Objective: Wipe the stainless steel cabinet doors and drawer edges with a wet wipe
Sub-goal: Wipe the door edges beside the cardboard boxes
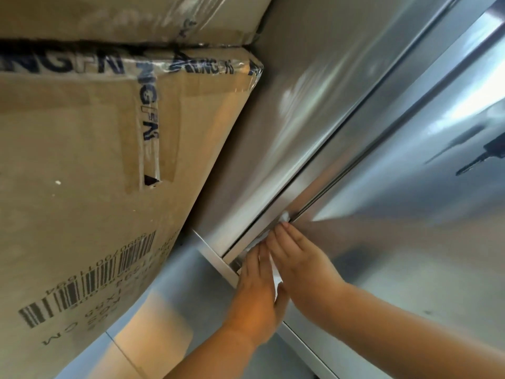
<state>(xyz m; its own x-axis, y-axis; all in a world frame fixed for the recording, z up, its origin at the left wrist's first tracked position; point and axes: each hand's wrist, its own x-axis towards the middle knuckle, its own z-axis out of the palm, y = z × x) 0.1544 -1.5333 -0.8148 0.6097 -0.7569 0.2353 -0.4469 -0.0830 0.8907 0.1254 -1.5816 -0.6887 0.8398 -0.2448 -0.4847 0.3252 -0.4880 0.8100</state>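
A stainless steel cabinet door (396, 214) fills the right half of the view, with a second steel panel (287, 119) beside it and a dark seam between them. Both hands press on the lower end of that seam. My left hand (257, 294) lies flat against the edge near the bottom corner. My right hand (297, 258) lies just above it, fingers stretched along the seam. A white wet wipe (285, 216) shows at my right fingertips and in bits between the two hands; most of it is hidden under them.
Large cardboard boxes (95, 173) wrapped in printed tape stand stacked at the left, close against the steel panel. A pale tiled floor (153, 310) shows below them. The narrow gap between box and cabinet leaves little room.
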